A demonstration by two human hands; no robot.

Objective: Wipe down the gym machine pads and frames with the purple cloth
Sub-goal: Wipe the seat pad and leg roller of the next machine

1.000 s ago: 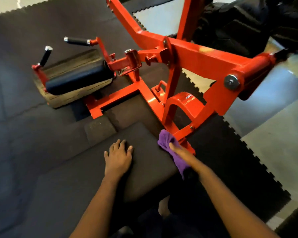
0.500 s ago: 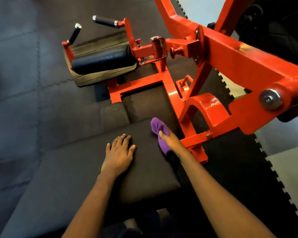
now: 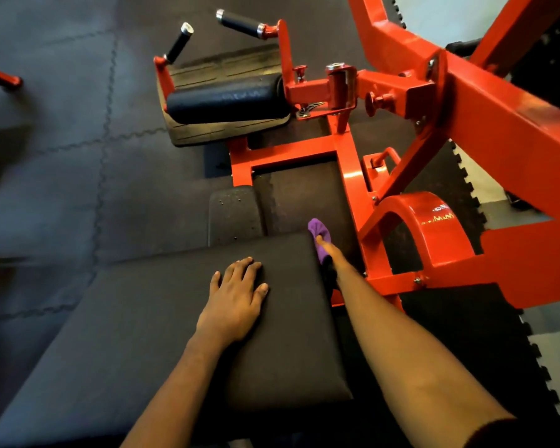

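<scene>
Right hand holds purple cloth at seat pad corner | left hand flat on pad, fingers straight | risk: cloth may slip into gap beside red frame

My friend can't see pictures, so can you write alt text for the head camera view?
A person's right hand holds a purple cloth at the far right corner of a black seat pad while the left hand rests flat on top. Beyond stands a red machine frame with a black roller pad.

Left hand on pad; cloth at right.
</scene>
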